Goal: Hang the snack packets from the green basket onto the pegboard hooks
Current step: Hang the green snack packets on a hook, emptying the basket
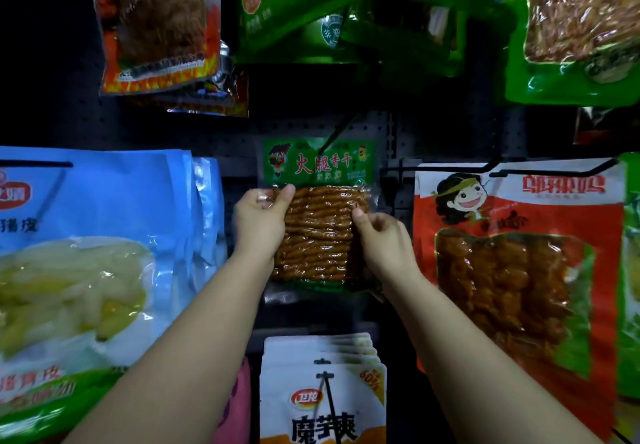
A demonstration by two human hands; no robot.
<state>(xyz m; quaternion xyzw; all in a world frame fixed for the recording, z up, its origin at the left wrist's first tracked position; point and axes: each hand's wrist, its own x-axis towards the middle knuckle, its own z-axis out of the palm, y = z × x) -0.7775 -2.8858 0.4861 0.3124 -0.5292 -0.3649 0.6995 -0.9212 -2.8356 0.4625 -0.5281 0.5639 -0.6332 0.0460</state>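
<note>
A snack packet (320,225) with a green header and brown sticks inside hangs against the dark pegboard (388,139) at the centre. A thin hook (334,137) passes through its top. My left hand (261,217) grips the packet's left edge, thumb on the front. My right hand (379,236) pinches its right edge, thumb on the front. The green basket is out of view.
Other packets hang all around: blue ones (86,253) at left, a red-orange one (516,270) at right, white ones (323,388) below, a brown one (156,21) upper left, and green ones (311,0) above. A black hook bar (554,170) crosses the red packet's top.
</note>
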